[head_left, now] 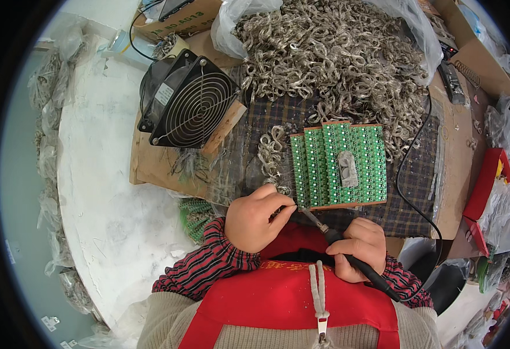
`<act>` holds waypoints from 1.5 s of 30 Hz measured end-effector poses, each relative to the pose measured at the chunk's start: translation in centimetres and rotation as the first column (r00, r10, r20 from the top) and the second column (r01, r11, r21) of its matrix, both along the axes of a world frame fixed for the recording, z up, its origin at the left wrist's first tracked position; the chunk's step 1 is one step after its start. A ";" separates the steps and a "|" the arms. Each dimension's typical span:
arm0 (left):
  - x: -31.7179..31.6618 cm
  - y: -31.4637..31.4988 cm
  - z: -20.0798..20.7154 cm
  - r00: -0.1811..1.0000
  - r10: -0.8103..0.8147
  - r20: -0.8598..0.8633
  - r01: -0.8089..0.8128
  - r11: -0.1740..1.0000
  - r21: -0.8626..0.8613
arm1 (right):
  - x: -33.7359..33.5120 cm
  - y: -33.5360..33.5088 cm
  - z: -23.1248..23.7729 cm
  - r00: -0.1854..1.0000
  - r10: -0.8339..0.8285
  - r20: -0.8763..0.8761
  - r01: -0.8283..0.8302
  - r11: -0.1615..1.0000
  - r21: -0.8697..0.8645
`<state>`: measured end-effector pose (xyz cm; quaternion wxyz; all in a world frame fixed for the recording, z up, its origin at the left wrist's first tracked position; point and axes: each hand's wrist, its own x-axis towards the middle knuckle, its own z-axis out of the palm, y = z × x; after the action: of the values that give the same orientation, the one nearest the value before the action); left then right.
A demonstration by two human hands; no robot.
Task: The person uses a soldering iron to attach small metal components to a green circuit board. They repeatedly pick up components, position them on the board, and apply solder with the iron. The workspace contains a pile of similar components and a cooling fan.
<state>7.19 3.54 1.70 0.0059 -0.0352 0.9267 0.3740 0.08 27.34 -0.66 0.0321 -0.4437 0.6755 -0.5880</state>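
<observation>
While clear plastic bags (pixel 48 139) lined the far L edge, a white table (pixel 109 174) ran down next to them. R of that, a tilted black fan (pixel 199 104) w/ a round wire grille stood by a wood block (pixel 224 128). Below the fan, partly hidden by the table stuff, was a green bundle (pixel 195 218); couldn't tell what was in it.

Next came the L hand (pixel 253 218), out of a red/black striped sleeve (pixel 194 262): thumb + index tips together right at the lower L corner of the circuit boards; couldn't tell if anything thin was pinched btwn them. Just above it lay a small line of wire loops (pixel 271 152), and up top a big heap (pixel 324 52) of similar loops, plastic at both sides.

Circuit boards (pixel 362 139), green, overlapping, sat mid-table on plaid cloth (pixel 423 174), w/ a grey block (pixel 348 168) on top. R hand (pixel 359 247) was wrapped around the handle of a soldering iron (pixel 377 280), its metal tip pointing up-L, nr the L fingertips and the boards' lower edge. Black cable (pixel 398 174) curved R of the boards. Far R: cardboard box (pixel 487 70) up top, red box (pixel 480 195) below.
</observation>
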 end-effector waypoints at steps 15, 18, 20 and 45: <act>-0.2 -0.1 0.4 0.997 -0.080 0.002 0.080 0.995 -0.061 | 0.1 -0.1 0.0 1.000 0.005 -0.011 -0.005 1.000 0.014; -0.2 -0.1 0.4 0.997 -0.080 0.022 0.081 0.995 -0.066 | 0.1 -0.2 -0.1 1.000 -0.004 -0.004 0.004 1.000 0.005; -0.2 -0.1 0.4 0.996 -0.085 0.014 0.086 0.994 -0.070 | 0.2 -0.3 -0.2 1.000 -0.008 -0.002 0.008 1.000 0.003; -0.9 0.0 1.1 0.984 -0.162 0.080 0.174 0.967 -0.186 | 0.2 -0.6 -0.3 0.999 0.003 0.035 -0.003 1.000 -0.011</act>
<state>6.30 3.51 2.77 0.0637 0.0311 0.9575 0.2796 0.27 26.77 -0.93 0.0422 -0.4344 0.6709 -0.5995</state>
